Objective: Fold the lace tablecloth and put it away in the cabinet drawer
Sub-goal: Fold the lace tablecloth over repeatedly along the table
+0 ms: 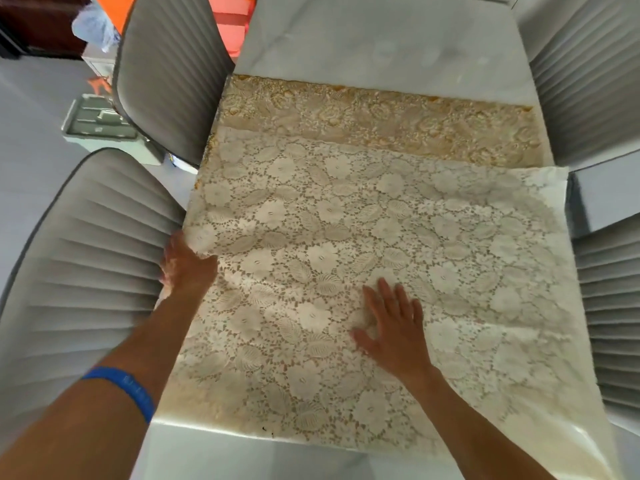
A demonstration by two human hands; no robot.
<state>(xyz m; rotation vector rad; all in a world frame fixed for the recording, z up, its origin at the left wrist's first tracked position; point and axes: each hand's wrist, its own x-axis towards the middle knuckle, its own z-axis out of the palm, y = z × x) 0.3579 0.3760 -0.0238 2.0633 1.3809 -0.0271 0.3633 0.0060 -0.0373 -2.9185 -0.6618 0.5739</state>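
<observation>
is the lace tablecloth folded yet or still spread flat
Partly folded. The lace tablecloth has a pale layer doubled over itself, leaving a golden strip uncovered at the far end. The left hand grips its left edge; the right hand presses flat.

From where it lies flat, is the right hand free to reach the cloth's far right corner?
Probably yes: the right hand rests open on the tablecloth, and nothing lies between it and that corner.

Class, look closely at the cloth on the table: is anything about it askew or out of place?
Yes. The folded top layer of the tablecloth lies crooked: its far edge slants, and its right corner juts past the table edge toward the chair.
</observation>
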